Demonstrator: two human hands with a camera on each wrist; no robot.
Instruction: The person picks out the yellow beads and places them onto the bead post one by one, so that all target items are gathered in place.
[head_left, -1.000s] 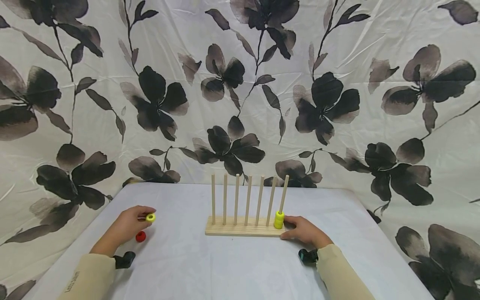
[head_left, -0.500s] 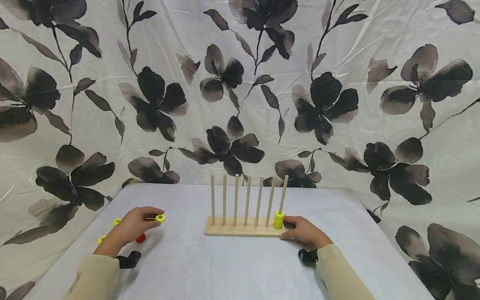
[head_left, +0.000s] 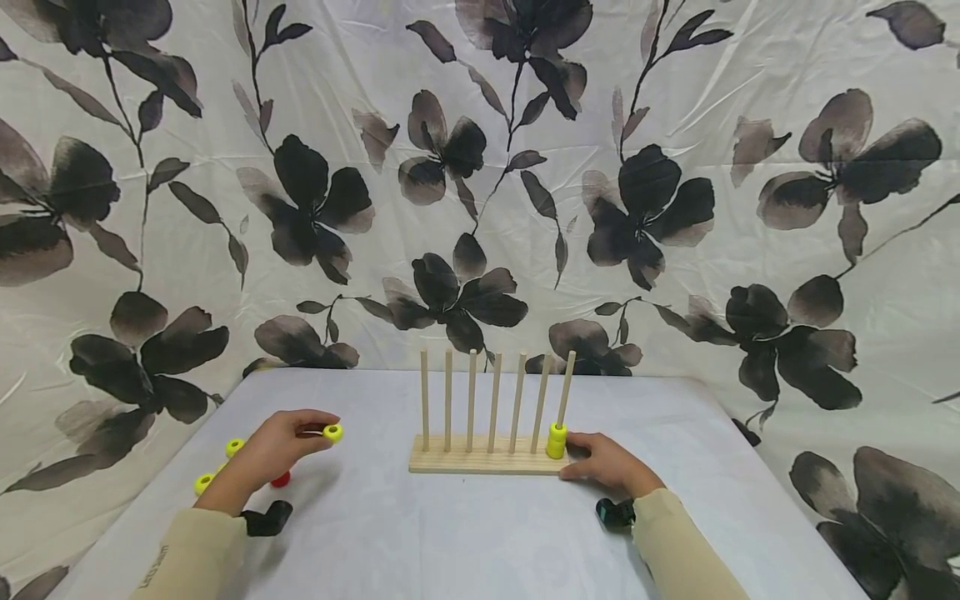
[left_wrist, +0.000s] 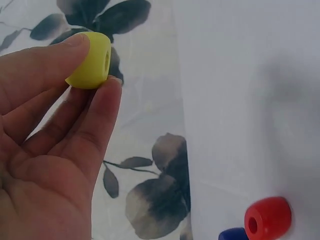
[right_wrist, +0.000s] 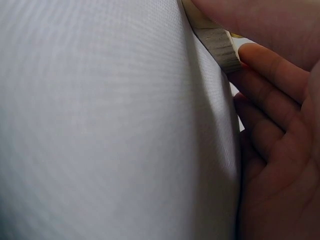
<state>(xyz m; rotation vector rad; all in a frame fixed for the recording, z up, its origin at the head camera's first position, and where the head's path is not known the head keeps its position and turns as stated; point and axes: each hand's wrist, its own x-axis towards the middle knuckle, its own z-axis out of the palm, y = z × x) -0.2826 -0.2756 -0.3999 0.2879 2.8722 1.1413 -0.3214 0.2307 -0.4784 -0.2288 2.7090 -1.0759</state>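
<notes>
My left hand point(head_left: 281, 442) pinches a yellow bead point(head_left: 333, 432) between thumb and fingertips, held above the table left of the wooden peg stand point(head_left: 465, 460). In the left wrist view the hole of the yellow bead point(left_wrist: 92, 61) faces sideways. The stand has a row of upright pegs, and stacked yellow beads point(head_left: 557, 442) sit at the bottom of the rightmost one. My right hand point(head_left: 611, 462) grips the right end of the base, thumb at the front and fingers behind. The right wrist view shows the base's end point(right_wrist: 220, 47) between thumb and fingers.
Under the left forearm lie a red bead point(head_left: 281, 480) and yellow beads point(head_left: 204, 483), partly hidden. The left wrist view also shows a dark blue bead point(left_wrist: 233, 234) beside the red bead point(left_wrist: 268, 218). A floral cloth point(head_left: 480, 167) hangs behind the white table point(head_left: 480, 542).
My left hand has moved right with the yellow bead, toward the stand, uncovering yellow beads behind the wrist. The right hand and the stand have stayed in place.
</notes>
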